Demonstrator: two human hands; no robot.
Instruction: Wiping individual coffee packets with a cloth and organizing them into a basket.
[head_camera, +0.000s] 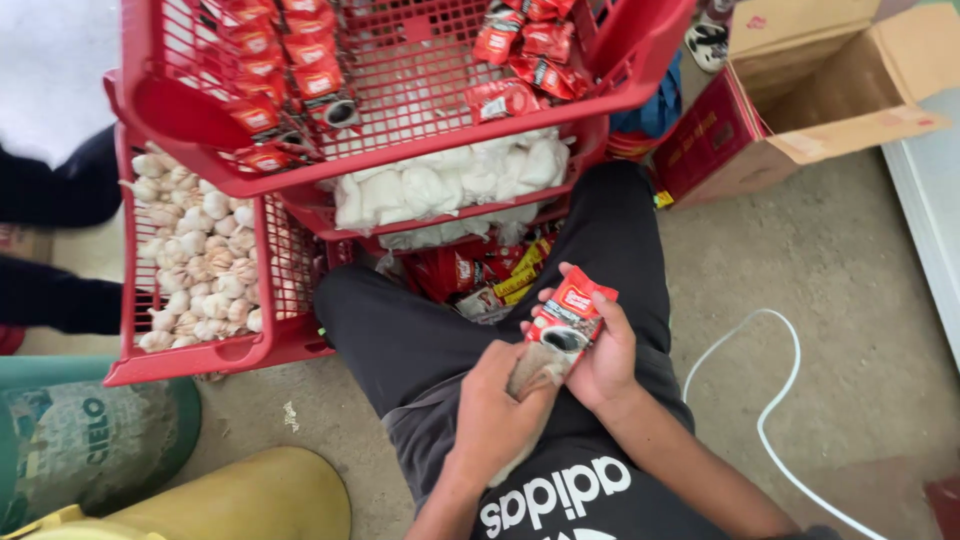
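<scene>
Both hands, left hand (495, 415) and right hand (600, 355), close their grip on a small red foil sachet (567, 318) at lower centre, below stacked red plastic crates (400, 110).

The sachet (566, 322) in the right hand (603, 352) was glossy foil-like plastic, a bit crinkly. The crates (190, 355) were smooth moulded plastic lattice. The cardboard box (800, 110) looked matt, the floor (850, 260) was rough gritty concrete, the trousers (400, 335) plain matt cloth.
</scene>
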